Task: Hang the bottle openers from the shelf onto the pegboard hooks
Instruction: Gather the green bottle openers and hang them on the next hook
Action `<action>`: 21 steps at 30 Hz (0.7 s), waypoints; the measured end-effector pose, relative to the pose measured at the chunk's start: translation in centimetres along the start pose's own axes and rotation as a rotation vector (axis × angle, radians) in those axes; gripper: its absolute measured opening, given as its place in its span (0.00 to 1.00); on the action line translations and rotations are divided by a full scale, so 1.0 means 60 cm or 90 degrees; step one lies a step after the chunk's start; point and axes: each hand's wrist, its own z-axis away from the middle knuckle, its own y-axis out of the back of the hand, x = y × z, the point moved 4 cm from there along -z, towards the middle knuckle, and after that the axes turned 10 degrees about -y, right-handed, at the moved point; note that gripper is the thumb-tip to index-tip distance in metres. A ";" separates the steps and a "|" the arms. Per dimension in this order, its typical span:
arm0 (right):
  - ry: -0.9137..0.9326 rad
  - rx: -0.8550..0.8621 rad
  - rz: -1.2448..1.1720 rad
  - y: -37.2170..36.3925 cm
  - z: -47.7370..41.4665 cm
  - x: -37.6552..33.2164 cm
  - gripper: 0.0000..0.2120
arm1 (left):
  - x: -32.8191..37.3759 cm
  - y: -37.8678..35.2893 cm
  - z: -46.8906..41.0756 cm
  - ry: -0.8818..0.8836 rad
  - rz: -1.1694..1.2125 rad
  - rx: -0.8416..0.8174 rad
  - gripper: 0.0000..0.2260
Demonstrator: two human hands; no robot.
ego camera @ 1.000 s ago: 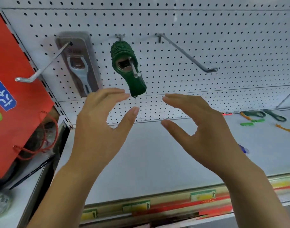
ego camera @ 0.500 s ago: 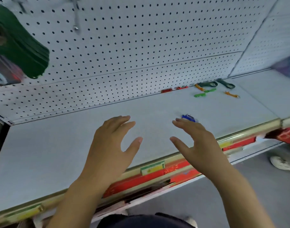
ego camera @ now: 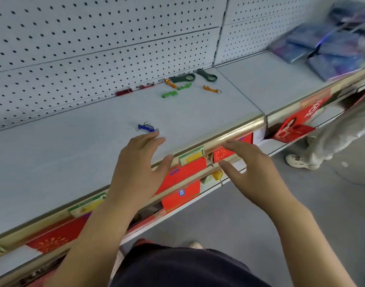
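Your left hand [ego camera: 140, 162] and right hand [ego camera: 253, 172] reach forward side by side, palms down, fingers straight and spread, holding nothing.

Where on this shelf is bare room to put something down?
Free: the shelf left of the left hand, and the strip between the blue opener and the coloured openers behind. Crowded: the back by the pegboard, where those openers lie.

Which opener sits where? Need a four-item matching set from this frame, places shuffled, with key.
Things:
1 blue opener
2 larger red opener
3 rightmost dark green opener
4 blue packets

Places:
A on the neighbouring shelf section, far right
B against the foot of the pegboard
C just beyond the left hand
D at the back, beside the seam between sections

Pairs: 1-C, 2-B, 3-D, 4-A
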 end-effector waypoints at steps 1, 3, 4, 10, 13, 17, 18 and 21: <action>-0.004 -0.005 0.009 0.007 -0.006 0.016 0.20 | 0.007 -0.013 -0.005 0.007 0.001 -0.008 0.20; -0.010 -0.009 0.019 0.018 -0.022 0.043 0.19 | 0.014 -0.035 -0.013 0.019 0.003 -0.029 0.21; -0.014 -0.011 0.018 0.022 -0.033 0.052 0.19 | 0.015 -0.043 -0.019 0.021 0.001 -0.037 0.21; -0.029 -0.011 -0.022 0.023 -0.131 0.068 0.18 | -0.012 -0.059 -0.085 0.042 -0.027 -0.038 0.21; -0.026 0.003 -0.035 0.028 -0.184 0.054 0.17 | -0.034 -0.057 -0.135 0.045 -0.030 -0.035 0.21; -0.021 0.027 -0.009 0.048 -0.251 0.047 0.18 | -0.055 -0.058 -0.222 0.047 -0.044 -0.041 0.21; -0.025 0.030 0.001 0.054 -0.267 0.049 0.18 | -0.057 -0.062 -0.244 0.036 -0.053 -0.047 0.21; -0.053 0.024 0.019 0.063 -0.314 0.061 0.19 | -0.056 -0.072 -0.305 0.009 -0.072 -0.059 0.21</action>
